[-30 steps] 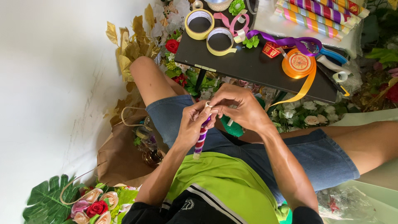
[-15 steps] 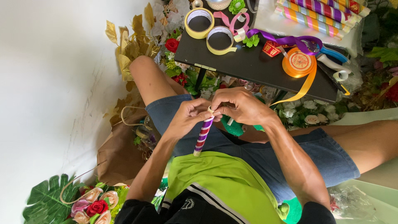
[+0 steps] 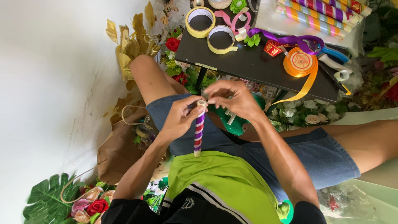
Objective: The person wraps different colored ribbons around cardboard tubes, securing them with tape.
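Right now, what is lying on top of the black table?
On the black table lie two yellow tape rolls, an orange ribbon spool, purple ribbon, pink ribbon and a small red box. The far edge runs out of view.

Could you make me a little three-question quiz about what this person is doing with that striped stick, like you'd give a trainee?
1. True or false: the left hand grips the purple-and-white striped stick upright.
2. Where are the right hand's fingertips? A) on the orange ribbon spool B) at the stick's top end C) on the paper bag
3. Which colour are the two tape rolls at the near-left of the black table?

Key:
1. True; the stick's lower end sits by the green shirt.
2. B. The orange ribbon spool lies untouched on the table, and the brown paper bag is on the floor.
3. Yellow.
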